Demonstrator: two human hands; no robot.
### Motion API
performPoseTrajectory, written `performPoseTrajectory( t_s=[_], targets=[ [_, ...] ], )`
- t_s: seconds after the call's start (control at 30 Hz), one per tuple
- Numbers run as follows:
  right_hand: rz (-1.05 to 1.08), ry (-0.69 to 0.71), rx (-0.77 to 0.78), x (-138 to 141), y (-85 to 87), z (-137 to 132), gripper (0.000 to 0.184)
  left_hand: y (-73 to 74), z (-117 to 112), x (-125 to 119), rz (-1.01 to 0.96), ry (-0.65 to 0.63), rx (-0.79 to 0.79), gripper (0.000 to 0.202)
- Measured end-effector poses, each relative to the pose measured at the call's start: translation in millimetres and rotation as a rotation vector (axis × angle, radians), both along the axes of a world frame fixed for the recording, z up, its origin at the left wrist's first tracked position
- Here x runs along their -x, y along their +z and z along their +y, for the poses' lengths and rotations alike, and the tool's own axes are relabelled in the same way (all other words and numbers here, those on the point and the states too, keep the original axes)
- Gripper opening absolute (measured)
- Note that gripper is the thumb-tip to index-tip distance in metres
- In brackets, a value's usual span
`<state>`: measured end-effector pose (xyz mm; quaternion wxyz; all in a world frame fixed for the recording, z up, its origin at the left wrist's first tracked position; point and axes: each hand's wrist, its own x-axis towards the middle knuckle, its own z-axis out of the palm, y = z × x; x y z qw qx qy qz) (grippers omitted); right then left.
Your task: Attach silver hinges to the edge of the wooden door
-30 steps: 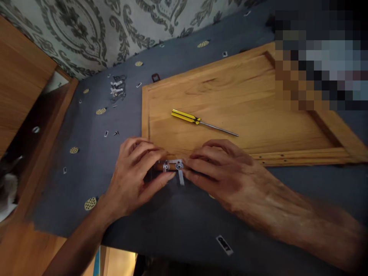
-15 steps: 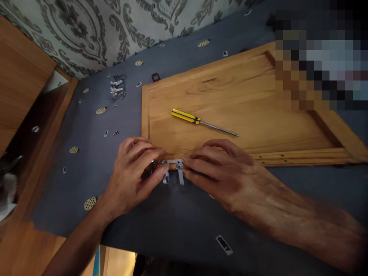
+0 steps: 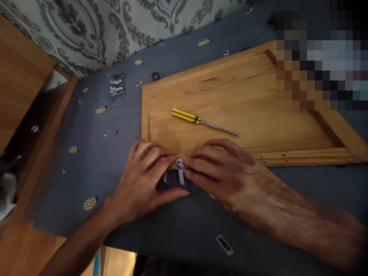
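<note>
A metal hinge (image 3: 179, 165) lies at the near edge of a wooden cabinet door (image 3: 207, 99), with a flat arm of it jutting over the cloth. My right hand (image 3: 222, 168) has its fingertips closed on the hinge's right side. From the left, my left hand (image 3: 143, 172) reaches over the hinge. Its fingers lie across the left part and hide it, while the thumb is stretched out below, apart from the metal. A screwdriver (image 3: 201, 122) with a yellow and black handle rests on the door panel, beyond both hands.
Several metal hinges (image 3: 116, 89) are heaped on the dark patterned cloth (image 3: 86, 168) at the back left. Small screws (image 3: 115, 132) lie nearer. Small dark holes show along the door's near rail. An open wooden cabinet (image 3: 28, 115) stands at the left; a patterned wall rises behind.
My left hand has slid right over the hinge, and its thumb has come off the metal and stretched out below. My right hand and the screwdriver have hardly moved.
</note>
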<state>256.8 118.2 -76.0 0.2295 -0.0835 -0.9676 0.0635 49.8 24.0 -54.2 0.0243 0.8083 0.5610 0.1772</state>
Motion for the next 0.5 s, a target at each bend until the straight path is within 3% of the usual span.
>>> performPoseTrajectory(
  t_s=[0.27, 0.5],
  targets=[
    [-0.052, 0.017, 0.05, -1.0, 1.6, 0.0, 0.014, -2.3, 0.1, 0.6, -0.046, -0.005, 0.02, 0.04],
    [-0.029, 0.003, 0.067, -0.8, 1.2, -1.0, 0.02, -5.2, 1.8, 0.7, -0.069, -0.021, 0.002, 0.035]
  ],
)
